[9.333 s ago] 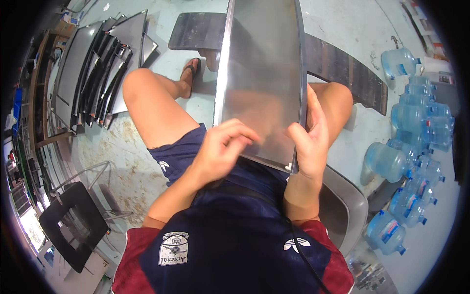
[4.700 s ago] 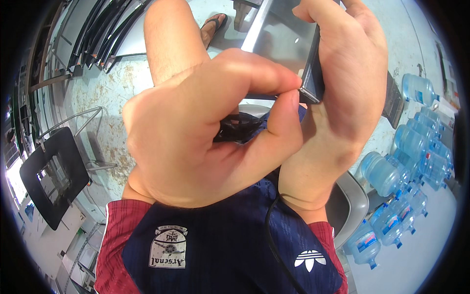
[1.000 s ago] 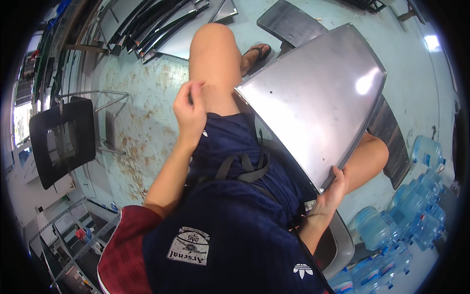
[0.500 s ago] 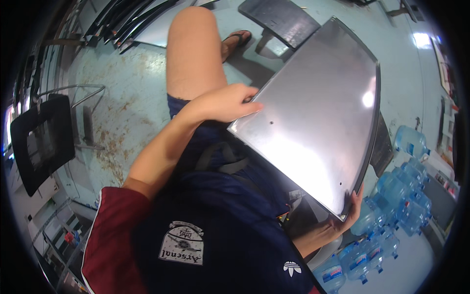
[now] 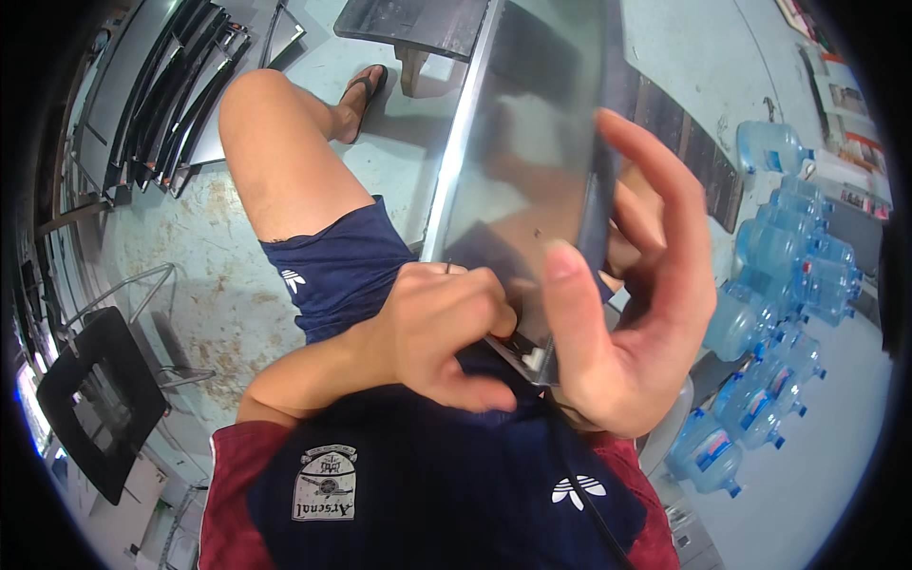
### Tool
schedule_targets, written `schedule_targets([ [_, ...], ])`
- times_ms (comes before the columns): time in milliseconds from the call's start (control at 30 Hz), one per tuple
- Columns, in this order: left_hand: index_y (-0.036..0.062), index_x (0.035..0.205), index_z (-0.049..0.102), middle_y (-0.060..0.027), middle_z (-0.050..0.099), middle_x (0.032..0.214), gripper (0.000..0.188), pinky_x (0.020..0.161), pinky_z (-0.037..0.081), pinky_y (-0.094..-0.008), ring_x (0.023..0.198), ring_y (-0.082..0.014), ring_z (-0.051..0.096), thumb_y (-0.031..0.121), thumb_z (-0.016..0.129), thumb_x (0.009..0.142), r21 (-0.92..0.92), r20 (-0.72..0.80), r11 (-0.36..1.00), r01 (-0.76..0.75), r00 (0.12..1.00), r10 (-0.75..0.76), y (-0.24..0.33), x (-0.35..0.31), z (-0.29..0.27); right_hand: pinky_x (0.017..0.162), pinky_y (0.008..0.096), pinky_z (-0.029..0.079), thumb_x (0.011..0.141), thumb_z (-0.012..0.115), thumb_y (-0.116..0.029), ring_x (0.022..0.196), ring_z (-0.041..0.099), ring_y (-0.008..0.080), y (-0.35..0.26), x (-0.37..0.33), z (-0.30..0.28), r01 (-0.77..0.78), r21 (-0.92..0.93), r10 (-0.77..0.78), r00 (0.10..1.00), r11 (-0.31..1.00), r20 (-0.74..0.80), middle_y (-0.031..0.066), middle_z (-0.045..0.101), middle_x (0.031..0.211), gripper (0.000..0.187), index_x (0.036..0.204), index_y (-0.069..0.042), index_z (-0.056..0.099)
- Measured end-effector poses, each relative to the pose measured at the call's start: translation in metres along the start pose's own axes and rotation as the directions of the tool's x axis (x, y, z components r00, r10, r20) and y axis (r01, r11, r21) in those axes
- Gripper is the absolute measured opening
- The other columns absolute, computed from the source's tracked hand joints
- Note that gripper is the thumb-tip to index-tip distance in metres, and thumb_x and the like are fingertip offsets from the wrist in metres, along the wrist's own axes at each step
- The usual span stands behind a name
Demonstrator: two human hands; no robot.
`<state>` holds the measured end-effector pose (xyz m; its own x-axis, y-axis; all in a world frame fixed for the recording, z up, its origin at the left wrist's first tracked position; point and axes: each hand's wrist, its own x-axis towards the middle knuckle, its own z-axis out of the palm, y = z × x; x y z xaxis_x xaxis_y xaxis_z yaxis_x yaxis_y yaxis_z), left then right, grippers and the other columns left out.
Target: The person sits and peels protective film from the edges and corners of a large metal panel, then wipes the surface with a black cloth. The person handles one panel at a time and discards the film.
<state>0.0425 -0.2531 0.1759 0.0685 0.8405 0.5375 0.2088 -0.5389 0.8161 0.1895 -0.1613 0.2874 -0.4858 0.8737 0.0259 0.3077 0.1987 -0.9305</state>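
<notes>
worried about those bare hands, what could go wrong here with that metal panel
The left hand pinches at the near corner of the metal panel, so a sharp edge might cut it. The right hand grips only the side edge, fingers spread, so the long panel could tip or slip onto the bare leg.

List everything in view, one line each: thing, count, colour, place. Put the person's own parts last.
Metal sheet: one, grey and shiny, upright over the lap, both hands at its near end.
Water jugs: a cluster, too many overlapping to count, pale blue, on the floor at right.
Stacked metal panels: several, dark grey, on the floor upper left.
Black framed panel: one, lower left, by a wire stand.
Flat grey panel: one, on the floor at top.
Sandal: one, dark, on the foot at top.
Left hand: grip closed on the sheet's near edge.
Right hand: thumb against the sheet's face, fingers behind its right edge.
</notes>
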Motion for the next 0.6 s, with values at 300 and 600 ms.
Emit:
schedule_targets([
  [300, 0.0043, 0.091, 0.064, -0.0094, 0.066, 0.087, 0.022, 0.065, 0.049, -0.0359, 0.072, -0.027, 0.063, 0.02, 0.072, 0.079, 0.012, -0.021, 0.994, 0.108, 0.994, -0.108, 0.005, -0.019, -0.051, 0.113, 0.0474, 0.044, 0.071, 0.066, 0.01, 0.132, 0.057, 0.0462, 0.03, 0.002, 0.036, 0.424, 0.188, -0.459, 0.859, 0.886, 0.227, 0.0355, 0.051, 0.144, 0.062, 0.132, 0.004, 0.065],
  [600, 0.0022, 0.108, 0.071, -0.0135, 0.077, 0.105, 0.039, 0.087, 0.06, -0.0438, 0.097, -0.036, 0.076, 0.003, 0.066, 0.07, -0.038, 0.019, 0.987, 0.153, 0.988, -0.153, 0.003, -0.038, -0.057, 0.112, 0.0644, 0.041, 0.078, 0.079, -0.018, 0.13, 0.051, 0.0599, 0.033, 0.013, 0.048, 0.67, 0.173, -0.692, 0.698, 0.722, 0.185, 0.0217, 0.067, 0.13, 0.035, 0.112, -0.007, 0.079],
])
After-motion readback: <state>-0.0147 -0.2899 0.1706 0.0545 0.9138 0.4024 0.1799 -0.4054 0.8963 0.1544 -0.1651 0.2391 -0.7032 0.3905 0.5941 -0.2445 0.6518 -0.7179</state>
